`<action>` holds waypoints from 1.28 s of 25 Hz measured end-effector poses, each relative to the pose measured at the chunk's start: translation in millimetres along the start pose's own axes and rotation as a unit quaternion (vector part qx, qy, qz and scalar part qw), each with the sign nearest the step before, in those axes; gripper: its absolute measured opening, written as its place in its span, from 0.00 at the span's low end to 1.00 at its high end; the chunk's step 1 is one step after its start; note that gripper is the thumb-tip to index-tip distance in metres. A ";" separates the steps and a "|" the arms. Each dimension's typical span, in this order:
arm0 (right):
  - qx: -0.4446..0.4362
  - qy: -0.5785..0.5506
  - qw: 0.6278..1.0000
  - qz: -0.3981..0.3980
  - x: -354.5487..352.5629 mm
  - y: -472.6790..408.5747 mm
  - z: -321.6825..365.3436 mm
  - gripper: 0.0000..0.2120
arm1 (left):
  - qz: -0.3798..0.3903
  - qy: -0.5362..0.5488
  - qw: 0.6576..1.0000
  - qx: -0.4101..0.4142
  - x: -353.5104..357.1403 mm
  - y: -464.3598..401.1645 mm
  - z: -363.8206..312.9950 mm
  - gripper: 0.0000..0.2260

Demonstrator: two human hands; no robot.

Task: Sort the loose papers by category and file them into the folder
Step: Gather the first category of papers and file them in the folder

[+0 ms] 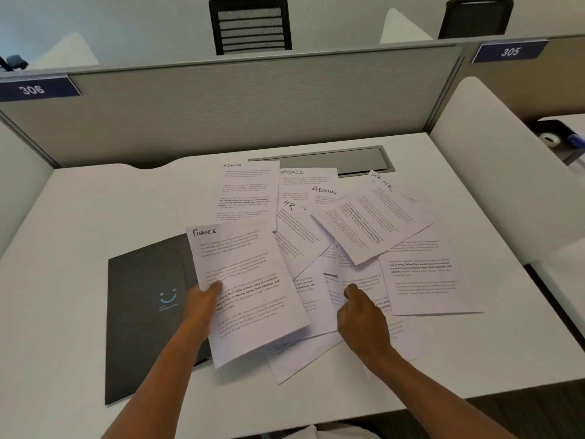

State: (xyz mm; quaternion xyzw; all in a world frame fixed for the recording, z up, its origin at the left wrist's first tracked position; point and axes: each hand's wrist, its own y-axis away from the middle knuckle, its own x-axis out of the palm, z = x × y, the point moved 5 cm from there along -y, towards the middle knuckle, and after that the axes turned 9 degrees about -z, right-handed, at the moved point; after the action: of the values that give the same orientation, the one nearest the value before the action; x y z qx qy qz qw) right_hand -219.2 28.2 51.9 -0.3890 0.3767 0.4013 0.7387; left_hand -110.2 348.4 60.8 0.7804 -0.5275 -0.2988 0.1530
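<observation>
Nearest the front edge of the white desk (pixel 79 312), both forearms reach in from below. The left hand (pixel 202 304) grips the sheet headed FINANCE (pixel 250 289), thumb on top of the page near its left edge and the other fingers hidden beneath it; the sheet is tilted and overlaps the right part of the dark folder (pixel 148 312). The folder lies closed and flat at the front left of the desk, a pale blue smiling mark on its cover. The right hand (pixel 361 318) rests on the loose papers just right of the FINANCE sheet, its fingers curled down onto a page; whether they pinch that page I cannot tell.

Around and beyond the hands the loose papers (pixel 421 280) lie spread and overlapping across the middle and right of the desk. Readable headings are HR (pixel 289 205) on one sheet in the middle, ADMIN (pixel 324 190) on one behind it, HR written twice on a skewed sheet (pixel 370 220) lying on top towards the right, SPORTS (pixel 292 172) further back, and ADMIN on the far left sheet (pixel 243 194).

Behind them a grey cable-tray lid (pixel 332 158) is set into the desk near its back edge. A grey partition (pixel 253 106) stands along that edge, with plates numbered 306 (pixel 34 88) and 305 (pixel 509 51), and two black chairs (pixel 250 25) beyond.
</observation>
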 end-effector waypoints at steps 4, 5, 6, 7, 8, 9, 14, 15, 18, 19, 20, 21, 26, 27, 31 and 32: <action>0.006 -0.004 0.999 -0.036 -9.8 -14.7 6.3 0.10 | -0.001 -0.003 1.000 0.005 0.0 0.0 0.1 0.12; -0.003 0.004 0.999 -0.052 -13.2 -21.7 7.6 0.10 | -0.001 -0.004 1.000 0.005 0.1 -0.3 0.7 0.12; -0.015 0.015 0.997 -0.067 -17.4 -30.2 8.8 0.09 | -0.001 -0.005 1.000 0.006 0.3 0.4 0.5 0.11; -0.029 0.029 0.996 -0.083 -20.8 -39.5 8.0 0.09 | 0.000 -0.006 1.000 0.007 0.7 0.6 0.5 0.11; -0.042 0.045 0.993 -0.097 -24.1 -49.5 6.2 0.08 | 0.001 -0.008 1.000 0.008 0.9 1.1 0.4 0.11; -0.055 0.062 0.991 -0.108 -26.4 -60.0 2.8 0.07 | 0.000 -0.008 1.000 0.009 1.2 1.3 0.3 0.11; -0.108 0.152 0.978 -0.091 -27.8 -105.3 -26.5 0.08 | -0.003 -0.001 1.000 0.009 -0.5 2.1 -0.6 0.12; -0.119 0.166 0.976 -0.080 -25.6 -111.0 -32.1 0.10 | -0.005 0.001 1.000 0.009 -1.3 1.9 -1.0 0.12; -0.143 0.187 0.971 -0.045 -15.5 -122.4 -43.2 0.15 | -0.008 0.008 1.000 0.007 -4.3 0.9 -1.6 0.11; -0.145 0.187 0.971 -0.032 -9.8 -123.8 -45.8 0.15 | -0.011 0.008 1.000 0.006 -5.6 1.2 -1.9 0.11; -0.139 0.184 0.973 -0.014 -4.5 -124.1 -47.2 0.15 | -0.015 0.006 1.000 0.006 -7.0 2.1 -2.3 0.11; -0.129 0.178 0.976 0.007 1.6 -123.7 -48.4 0.15 | -0.019 0.005 1.000 0.005 -8.5 2.4 -2.2 0.10; -0.052 0.161 0.983 0.076 17.8 -117.3 -40.2 0.13 | -0.033 -0.002 0.999 -0.001 -17.3 -1.0 -1.1 0.12; -0.045 0.157 0.983 0.081 17.6 -114.0 -32.5 0.15 | -0.036 -0.001 0.999 -0.002 -19.7 -2.3 -0.7 0.12; 0.059 0.037 0.986 0.154 25.4 -82.7 9.0 0.13 | -0.038 0.003 0.999 0.005 -27.2 -0.9 -0.5 0.08; 0.083 0.023 0.982 0.170 31.0 -72.9 18.7 0.15 | -0.034 0.002 0.999 0.005 -28.3 -0.6 0.1 0.09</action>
State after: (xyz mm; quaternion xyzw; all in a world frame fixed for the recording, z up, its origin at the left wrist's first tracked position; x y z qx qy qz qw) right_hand -137.8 26.6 52.6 -0.2655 0.4863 0.4795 0.6805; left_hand -117.3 374.5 69.0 0.7993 -0.5016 -0.2999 0.1398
